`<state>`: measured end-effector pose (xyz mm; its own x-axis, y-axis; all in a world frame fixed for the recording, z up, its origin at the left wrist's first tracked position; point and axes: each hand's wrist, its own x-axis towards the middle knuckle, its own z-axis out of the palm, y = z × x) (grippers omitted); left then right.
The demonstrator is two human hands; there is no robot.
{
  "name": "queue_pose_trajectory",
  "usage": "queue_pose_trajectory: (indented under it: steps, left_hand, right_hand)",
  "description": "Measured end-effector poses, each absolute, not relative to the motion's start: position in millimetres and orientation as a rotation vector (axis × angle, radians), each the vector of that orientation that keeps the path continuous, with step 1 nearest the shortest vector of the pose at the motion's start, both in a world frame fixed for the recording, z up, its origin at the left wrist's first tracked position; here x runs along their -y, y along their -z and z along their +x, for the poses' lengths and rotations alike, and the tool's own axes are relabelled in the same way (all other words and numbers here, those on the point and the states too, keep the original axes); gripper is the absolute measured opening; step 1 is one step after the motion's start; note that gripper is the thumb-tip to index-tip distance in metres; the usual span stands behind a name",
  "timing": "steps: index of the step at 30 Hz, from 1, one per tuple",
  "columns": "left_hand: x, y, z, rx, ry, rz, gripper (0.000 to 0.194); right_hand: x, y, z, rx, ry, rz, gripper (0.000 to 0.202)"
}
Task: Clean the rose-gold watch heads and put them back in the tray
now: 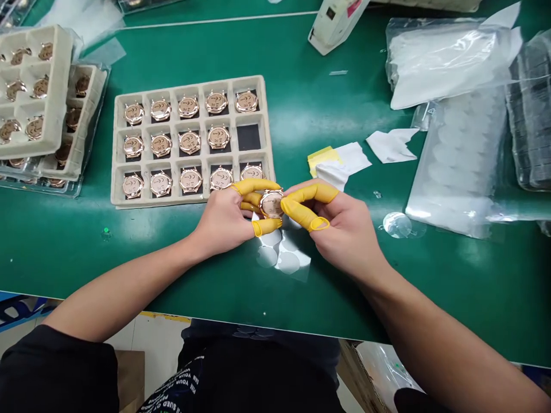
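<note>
- Head view: left hand [224, 221] and right hand [340, 226], fingers capped in yellow rubber, both pinch one watch case [271, 203] by its rim, above the green counter [344, 287], just off the tray's 5 o'clock corner.
- Judged small, light, rigid; polished rose-gold metal, slippery, scratch-prone. Grip belongs on the edge, off the face.
- Tray [191, 198]: pale moulded pulp, square pockets, one at 3 o'clock empty.
- Clear round film discs [279, 258] lie beneath the hands at 6 o'clock.
</note>
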<state>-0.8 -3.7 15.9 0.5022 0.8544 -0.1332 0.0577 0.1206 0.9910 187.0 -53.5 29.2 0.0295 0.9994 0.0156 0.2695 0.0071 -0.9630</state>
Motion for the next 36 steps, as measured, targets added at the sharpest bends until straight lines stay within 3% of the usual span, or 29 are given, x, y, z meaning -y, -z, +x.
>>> queue_pose_trajectory:
  steps: [11,36]
  left_hand:
    - [3.7,-13.4,-0.4,-0.843,-0.699,1.335,0.052]
    - [4.4,-15.1,-0.1,-0.872,-0.688,1.377,0.053]
  right_hand:
    - [50.4,-30.3,192.1,1.418,-1.040,-1.472,0.028]
    - [51.8,-30.2,188.8,1.364,-1.008,-1.496,0.028]
